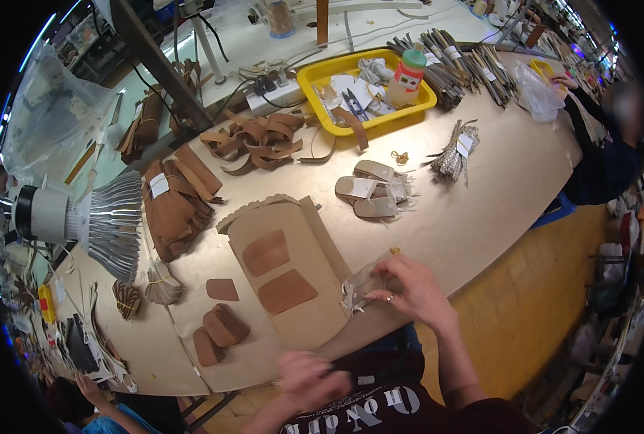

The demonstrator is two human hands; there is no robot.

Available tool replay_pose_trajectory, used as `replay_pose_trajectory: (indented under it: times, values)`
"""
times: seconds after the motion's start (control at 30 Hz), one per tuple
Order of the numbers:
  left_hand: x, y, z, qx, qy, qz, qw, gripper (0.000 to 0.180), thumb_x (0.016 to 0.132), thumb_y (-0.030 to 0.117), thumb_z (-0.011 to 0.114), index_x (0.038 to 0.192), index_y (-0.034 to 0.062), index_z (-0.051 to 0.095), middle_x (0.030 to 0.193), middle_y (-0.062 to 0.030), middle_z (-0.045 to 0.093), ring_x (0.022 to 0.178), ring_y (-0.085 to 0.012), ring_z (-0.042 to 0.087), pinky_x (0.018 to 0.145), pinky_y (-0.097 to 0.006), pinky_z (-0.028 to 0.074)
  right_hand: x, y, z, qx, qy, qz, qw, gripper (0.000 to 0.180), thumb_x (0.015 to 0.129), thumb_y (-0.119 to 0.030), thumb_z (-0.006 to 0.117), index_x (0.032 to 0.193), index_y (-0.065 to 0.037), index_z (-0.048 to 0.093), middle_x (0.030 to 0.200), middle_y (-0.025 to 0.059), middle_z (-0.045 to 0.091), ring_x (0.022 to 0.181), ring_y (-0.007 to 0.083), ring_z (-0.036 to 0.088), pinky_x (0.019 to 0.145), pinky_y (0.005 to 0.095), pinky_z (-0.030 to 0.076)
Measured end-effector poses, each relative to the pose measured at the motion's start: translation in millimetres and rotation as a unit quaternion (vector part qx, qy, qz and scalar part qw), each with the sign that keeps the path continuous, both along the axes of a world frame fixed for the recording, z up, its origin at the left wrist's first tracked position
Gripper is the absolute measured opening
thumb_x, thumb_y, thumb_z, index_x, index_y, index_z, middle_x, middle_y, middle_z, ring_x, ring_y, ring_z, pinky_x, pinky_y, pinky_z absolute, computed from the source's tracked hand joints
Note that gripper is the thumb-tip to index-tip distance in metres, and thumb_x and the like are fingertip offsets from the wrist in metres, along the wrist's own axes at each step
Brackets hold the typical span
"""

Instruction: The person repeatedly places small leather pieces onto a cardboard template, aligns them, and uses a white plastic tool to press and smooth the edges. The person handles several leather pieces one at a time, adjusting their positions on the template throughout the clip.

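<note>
My right hand [412,293], with a ring on one finger, is closed at the table's near edge. Its thumb and fingers pinch a greyish, partly see-through piece [356,288] with a ragged white edge. My left hand [309,380] is smeared by motion in front of my body, so its fingers cannot be read. Between and beyond the hands lies a tan cardboard sheet [304,249] with a scalloped far edge. On it rest two brown leather pieces, one farther [267,251] and one nearer [287,291]. A tiny yellow bit [395,250] lies just past my right hand.
Left of the cardboard are stacked brown leather pieces [225,325] and bundled brown strips [173,217]. Beige tabs [374,206] lie beyond my right hand. A yellow tray [327,132] holds a green-capped bottle [406,78]. A lamp [112,224] juts in from the left. Co-workers sit at both sides.
</note>
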State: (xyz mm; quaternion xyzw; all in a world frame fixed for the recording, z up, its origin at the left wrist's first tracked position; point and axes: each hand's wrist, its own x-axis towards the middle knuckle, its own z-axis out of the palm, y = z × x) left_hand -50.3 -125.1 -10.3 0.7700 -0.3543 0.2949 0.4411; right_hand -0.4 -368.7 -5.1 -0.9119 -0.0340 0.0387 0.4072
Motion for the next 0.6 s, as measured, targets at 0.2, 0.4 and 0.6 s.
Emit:
replay_pose_trajectory:
  times: [0.2,0.4,0.6]
  values:
    - [-1,-71,-17,0.27,0.149,-0.114,0.945,0.042,0.083,0.019,0.065,0.124,0.0085,0.06,0.126,-0.0115,0.054,0.121,-0.0283,0.049,0.099,-0.04,0.041,-7,-6,6,-0.024,0.013,0.0,1.0,0.03,0.075,-0.02,0.079,0.088,-0.004,0.057,0.09,0.0103,0.054,0.084,0.0306,0.057,0.074,0.0385,0.048]
    - [9,-87,-33,0.315,0.233,-0.069,0.918,0.054,0.085,0.023,0.066,0.133,0.0041,0.05,0.141,-0.0206,0.039,0.14,-0.0372,0.028,0.113,-0.046,0.025,-6,-15,5,0.008,0.064,-0.066,0.996,0.024,0.079,-0.018,0.075,0.09,-0.003,0.059,0.091,0.0119,0.053,0.086,0.0316,0.056,0.077,0.039,0.047]
    - [9,-102,-41,0.285,0.278,-0.051,0.916,0.055,0.081,0.018,0.071,0.128,0.0005,0.05,0.139,-0.0265,0.03,0.136,-0.0458,0.028,0.111,-0.052,0.025,-1,-16,3,-0.031,0.081,-0.052,0.995,0.025,0.083,-0.022,0.072,0.093,-0.002,0.061,0.093,0.0126,0.055,0.087,0.032,0.057,0.076,0.0381,0.047]
